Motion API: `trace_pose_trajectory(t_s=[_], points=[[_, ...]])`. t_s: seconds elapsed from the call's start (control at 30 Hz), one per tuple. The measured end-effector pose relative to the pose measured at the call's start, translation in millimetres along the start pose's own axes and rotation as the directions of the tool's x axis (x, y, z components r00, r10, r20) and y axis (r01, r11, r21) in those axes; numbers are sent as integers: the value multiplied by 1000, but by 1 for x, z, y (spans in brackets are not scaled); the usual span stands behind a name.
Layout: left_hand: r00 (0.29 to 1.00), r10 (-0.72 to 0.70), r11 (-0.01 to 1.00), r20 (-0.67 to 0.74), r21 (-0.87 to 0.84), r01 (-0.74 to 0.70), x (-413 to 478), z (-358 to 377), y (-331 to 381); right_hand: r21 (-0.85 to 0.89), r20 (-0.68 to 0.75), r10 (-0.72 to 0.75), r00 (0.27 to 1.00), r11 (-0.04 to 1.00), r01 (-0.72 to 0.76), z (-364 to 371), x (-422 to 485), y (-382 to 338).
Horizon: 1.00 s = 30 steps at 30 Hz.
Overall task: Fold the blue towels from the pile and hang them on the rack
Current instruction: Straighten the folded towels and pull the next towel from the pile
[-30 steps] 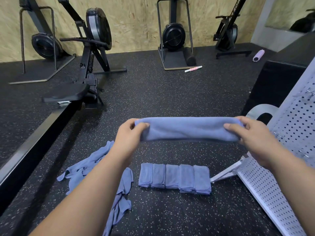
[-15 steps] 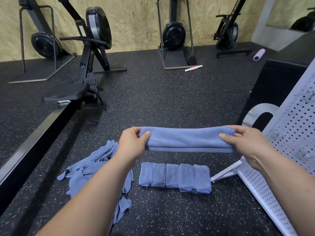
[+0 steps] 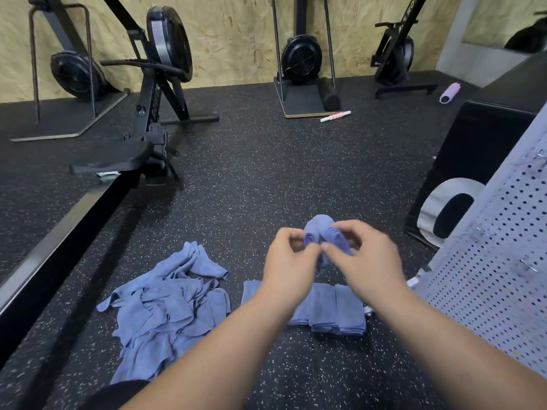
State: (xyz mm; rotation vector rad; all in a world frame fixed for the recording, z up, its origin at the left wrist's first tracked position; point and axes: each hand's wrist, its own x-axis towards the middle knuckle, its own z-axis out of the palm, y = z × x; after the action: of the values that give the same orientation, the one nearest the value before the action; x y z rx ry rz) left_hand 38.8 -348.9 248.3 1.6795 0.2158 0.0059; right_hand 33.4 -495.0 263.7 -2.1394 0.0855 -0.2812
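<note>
I see a dark, speckled floor [image 3: 266,179] and a white rack [image 3: 503,261] full of holes on my right. The soft pile [image 3: 165,306] lies crumpled beside the neat stack [image 3: 337,309]. The towel [image 3: 321,232] was stretched long. Now my left hand [image 3: 288,261] and right hand [image 3: 367,258] pinch its ends together in the air near the stack, so I think this fold is almost done.

Dim even light, motion-blurred hands [image 3: 325,258], wide-angle bowing
</note>
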Motion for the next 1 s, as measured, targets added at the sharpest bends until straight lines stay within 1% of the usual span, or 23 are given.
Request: trace_pose_trajectory(t_s=[0.07, 0.1, 0.17, 0.23, 0.27, 0.33, 0.37, 0.4, 0.43, 0.47, 0.5, 0.53, 0.57, 0.63, 0.67, 0.73, 0.8, 0.87, 0.93, 1.0], points=[[995, -100, 968, 13, -229, 100, -3, 8, -1, -14, 62, -52, 997, 999, 53, 8, -11, -3], [992, -126, 950, 12, -285, 124, -2, 8, -3, 1, 90, -82, 993, 997, 82, 9, -14, -4], [991, -130, 943, -18, -312, 118, 3, 5, -8, 83, 137, -146, 980, 987, 136, 8, -16, -6], [986, -160, 927, -54, -352, 131, 9, 0, -10, 127, 101, -162, 982, 981, 149, 6, -15, -5], [982, -182, 914, -57, -378, 147, 11, -1, -11, 127, 47, -147, 988, 982, 140, 5, -13, -5], [978, -203, 891, -40, -421, 168, 11, -1, -11, 62, -80, -94, 992, 993, 99, 5, -3, 3], [980, -201, 880, -11, -441, 176, 10, 0, -8, 27, -75, -29, 997, 999, 31, 4, 3, 7], [981, -193, 873, 24, -453, 183, 9, 1, -6, 32, -15, 80, 997, 996, -79, 1, 9, 10], [981, -185, 869, 63, -456, 193, 7, 2, -5, 117, 55, 166, 985, 978, -171, -1, 14, 13], [979, -179, 871, 99, -447, 204, 6, 4, -6, 240, 117, 214, 970, 942, -236, -1, 18, 17], [976, -175, 880, 126, -426, 213, 4, 5, -5, 341, 161, 227, 961, 901, -269, -1, 21, 19], [975, -177, 897, 135, -385, 217, 3, 6, -5, 404, 180, 217, 959, 873, -273, -3, 23, 20], [975, -177, 921, 133, -326, 212, 3, 6, -6, 429, 184, 219, 958, 859, -278, -6, 23, 19], [978, -156, 960, 137, -212, 182, 4, 4, -7, 418, 197, 195, 961, 870, -262, -10, 20, 17], [978, -146, 965, 148, -195, 173, 5, 3, -8, 409, 223, 168, 960, 878, -248, -10, 21, 21], [980, -128, 961, 155, -223, 161, 8, 1, -9, 408, 317, 123, 941, 878, -252, -10, 17, 20], [989, -103, 960, 106, -249, 126, 10, 1, -14, 425, 381, 111, 918, 860, -281, -9, 15, 21], [996, -93, 965, 2, -247, 90, 14, 2, -19, 380, 407, 125, 905, 878, -292, -4, 12, 25], [992, -107, 965, -70, -247, 86, 18, 2, -26, 277, 398, 145, 906, 923, -269, 5, 8, 33], [986, -136, 972, -96, -207, 113, 21, 3, -34, 185, 333, 161, 929, 955, -232, 15, 5, 41]])
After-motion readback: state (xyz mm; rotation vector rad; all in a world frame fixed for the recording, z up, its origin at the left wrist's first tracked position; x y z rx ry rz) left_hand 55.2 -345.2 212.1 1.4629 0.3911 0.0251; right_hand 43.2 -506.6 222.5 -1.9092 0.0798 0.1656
